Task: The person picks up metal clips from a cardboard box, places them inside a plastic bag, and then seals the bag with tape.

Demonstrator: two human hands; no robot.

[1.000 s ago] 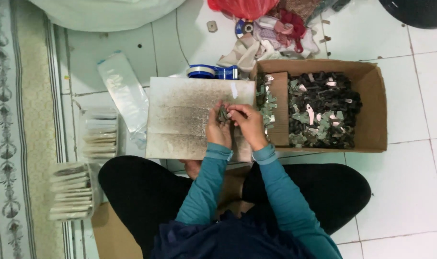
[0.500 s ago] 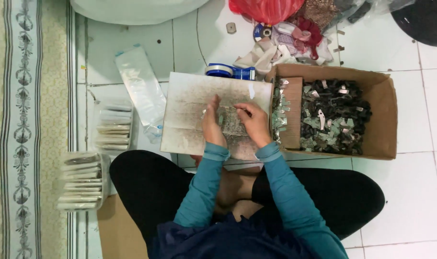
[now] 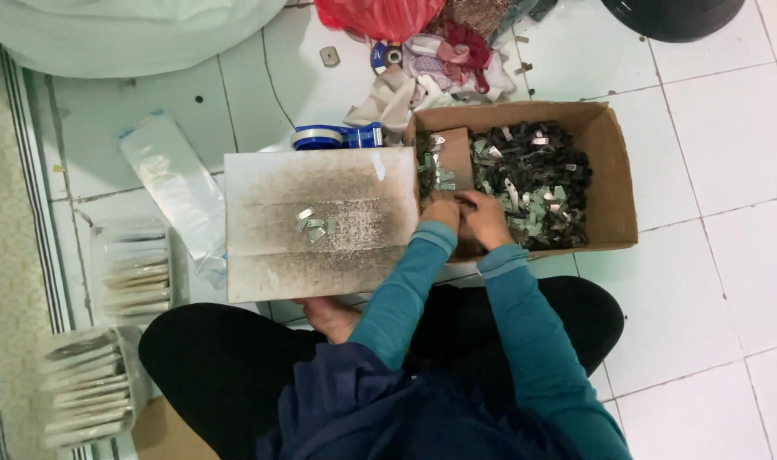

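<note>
I sit cross-legged on a white tiled floor. An open cardboard box (image 3: pixel 614 183) lies in front of me, full of small dark and silvery metal pieces (image 3: pixel 538 183). My left hand (image 3: pixel 440 212) and my right hand (image 3: pixel 484 218) are close together at the box's near left corner, fingers curled among the pieces. What they grip is hidden. A flat, stained cardboard sheet (image 3: pixel 320 226) lies to the left, with a few silvery pieces (image 3: pixel 313 225) on it.
A roll of blue tape (image 3: pixel 337 136) lies behind the sheet. Rags (image 3: pixel 440 64) and a red bag (image 3: pixel 380 15) sit at the back. A clear plastic bag (image 3: pixel 171 183) and stacks of packets (image 3: pixel 133 273) lie at the left, beside a carpet edge (image 3: pixel 14 255).
Both hands have moved right, off the cardboard sheet and into the near left corner of the box. A few silvery pieces are left lying on the sheet.
</note>
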